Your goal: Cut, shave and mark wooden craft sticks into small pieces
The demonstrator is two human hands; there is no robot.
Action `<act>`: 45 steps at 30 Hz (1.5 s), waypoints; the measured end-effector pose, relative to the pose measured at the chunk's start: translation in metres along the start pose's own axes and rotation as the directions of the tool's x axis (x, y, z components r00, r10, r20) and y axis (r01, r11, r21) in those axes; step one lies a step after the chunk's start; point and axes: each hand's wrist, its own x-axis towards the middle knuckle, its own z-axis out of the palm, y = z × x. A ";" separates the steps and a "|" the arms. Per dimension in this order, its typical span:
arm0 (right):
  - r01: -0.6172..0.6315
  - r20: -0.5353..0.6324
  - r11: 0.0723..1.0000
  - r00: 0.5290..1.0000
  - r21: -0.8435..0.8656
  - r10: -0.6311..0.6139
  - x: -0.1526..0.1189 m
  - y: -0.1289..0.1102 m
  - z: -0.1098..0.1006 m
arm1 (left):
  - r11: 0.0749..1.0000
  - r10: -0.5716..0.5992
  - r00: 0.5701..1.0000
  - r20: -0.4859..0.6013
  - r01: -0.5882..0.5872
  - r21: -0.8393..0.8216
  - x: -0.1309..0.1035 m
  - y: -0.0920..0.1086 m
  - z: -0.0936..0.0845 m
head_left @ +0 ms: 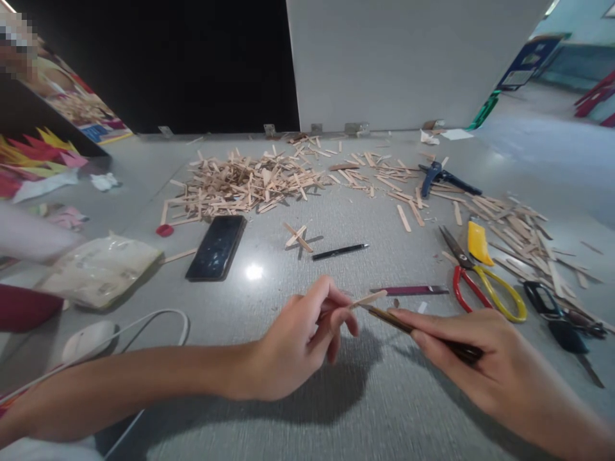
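Note:
My left hand (307, 333), near the middle of the grey table, pinches a small wooden stick (373, 298) between thumb and fingertips. From the right, my right hand (475, 358) grips a slim brown-handled knife (391, 317), its tip at the underside of the stick. Beyond the hands lie a black pen (340, 251) and a little crossed piece of sticks (298, 237). A purple blade-like tool (408, 291) rests just behind the knife.
A heap of wooden sticks (250, 182) spreads at the back. A phone (217, 248) and plastic bag (103, 269) lie left, near another person's arm (36, 234). Scissors (464, 262), a yellow cutter (479, 243), a blue clamp (444, 179) and keys (552, 314) lie right.

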 end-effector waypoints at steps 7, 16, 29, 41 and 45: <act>0.009 0.041 1.000 0.999 0.017 -0.009 0.002 0.012 0.001 | 0.979 -0.203 0.976 0.074 0.200 0.051 0.011 0.008 -0.005; -0.172 0.118 0.964 0.981 0.201 0.151 0.011 0.016 -0.001 | 0.964 -0.210 0.970 0.125 0.227 -0.139 0.013 0.006 -0.008; -0.476 0.391 0.711 0.871 0.518 0.298 0.018 0.024 0.001 | 0.931 -0.215 0.963 0.165 0.253 -0.262 0.016 0.001 -0.009; -0.468 0.301 0.578 0.881 0.668 0.365 0.011 0.020 0.024 | 0.915 -0.202 0.977 0.071 0.214 -0.342 0.018 -0.004 -0.003; -0.497 0.314 0.513 0.859 0.700 0.404 0.008 0.019 0.026 | 0.907 -0.204 0.976 0.071 0.216 -0.361 0.018 -0.005 -0.004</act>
